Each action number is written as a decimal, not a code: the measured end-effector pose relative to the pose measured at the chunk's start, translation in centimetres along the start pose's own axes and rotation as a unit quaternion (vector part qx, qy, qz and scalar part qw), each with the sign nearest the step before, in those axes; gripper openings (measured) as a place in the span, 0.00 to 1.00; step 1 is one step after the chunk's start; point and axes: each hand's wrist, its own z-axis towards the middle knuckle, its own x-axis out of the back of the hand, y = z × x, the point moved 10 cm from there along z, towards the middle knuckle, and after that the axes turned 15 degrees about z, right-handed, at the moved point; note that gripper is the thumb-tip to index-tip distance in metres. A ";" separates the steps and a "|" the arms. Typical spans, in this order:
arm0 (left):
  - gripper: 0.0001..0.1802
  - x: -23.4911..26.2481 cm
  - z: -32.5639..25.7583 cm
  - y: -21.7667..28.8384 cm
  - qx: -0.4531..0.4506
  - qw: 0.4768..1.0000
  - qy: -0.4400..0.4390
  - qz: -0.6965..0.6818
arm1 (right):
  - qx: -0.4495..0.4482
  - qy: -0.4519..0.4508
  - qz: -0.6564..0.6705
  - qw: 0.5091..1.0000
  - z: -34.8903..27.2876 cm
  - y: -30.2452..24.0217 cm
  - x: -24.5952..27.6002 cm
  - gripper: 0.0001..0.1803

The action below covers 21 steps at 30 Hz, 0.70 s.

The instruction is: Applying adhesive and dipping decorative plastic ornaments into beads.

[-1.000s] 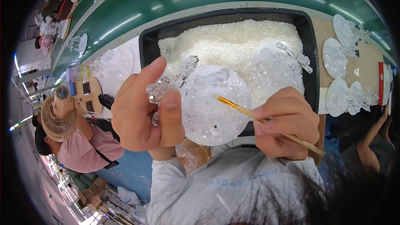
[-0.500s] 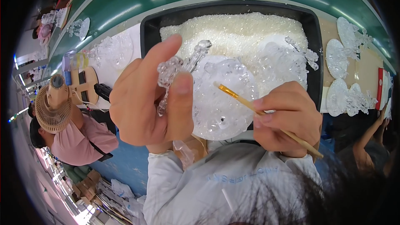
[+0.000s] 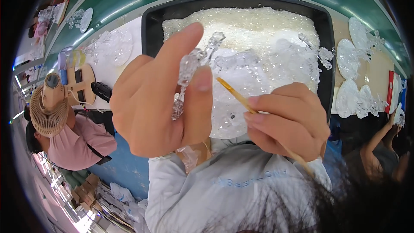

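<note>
Pinched between the thumb and fingers of my left hand (image 3: pixel 161 99) is a clear plastic figurine (image 3: pixel 188 67), held up over the tray. My right hand (image 3: pixel 293 123) grips a thin wooden paintbrush (image 3: pixel 235 95); its tip points at the figurine and looks close to my left thumb, though I cannot tell whether it touches. Below both hands lies a clear, bumpy round piece (image 3: pixel 230 118) with a small dark spot. Another clear piece (image 3: pixel 297 62) rests to its right on whitish glittering granules (image 3: pixel 241 21) that fill the black tray (image 3: pixel 325 21).
Several clear round pieces with figures (image 3: pixel 348 58) stand on the board at right, near a red-edged object (image 3: pixel 391 90). On the left are a clear disc (image 3: pixel 118 45), a tan fan (image 3: pixel 51 105) and a person in pink (image 3: pixel 79 144). Another person's arm (image 3: pixel 375 140) shows at right.
My left hand has shifted right and slightly up with the figurine. My right hand has moved left, bringing the brush tip nearer to it. Both grips stay closed.
</note>
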 end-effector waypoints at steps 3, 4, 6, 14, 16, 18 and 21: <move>0.19 0.1 0.0 0.8 -0.038 0.999 0.014 0.009 | 0.020 0.002 -0.027 0.999 -0.1 -0.1 0.3 0.14; 0.19 -0.1 -0.4 0.2 -0.009 1.000 0.003 -0.009 | 0.031 -0.006 -0.016 0.999 0.0 -0.2 0.3 0.14; 0.19 -0.1 -0.8 -0.4 0.019 0.999 -0.010 -0.026 | 0.027 0.023 -0.005 0.999 0.1 -0.3 0.4 0.13; 0.20 -0.1 -1.0 -1.0 0.036 0.999 0.000 -0.040 | 0.010 0.054 0.023 0.998 -0.4 -0.4 2.5 0.14; 0.20 -0.1 -1.2 -1.1 0.063 0.997 0.005 -0.048 | 0.024 0.063 0.026 0.997 -0.5 -0.8 3.1 0.13; 0.20 -0.7 -1.4 -1.2 0.089 0.995 0.012 -0.052 | 0.028 0.068 0.040 0.997 -0.8 -1.0 4.0 0.15; 0.12 0.6 -0.9 -3.1 0.187 0.955 0.176 -0.149 | 0.038 0.101 0.077 0.991 -1.8 -2.0 7.4 0.17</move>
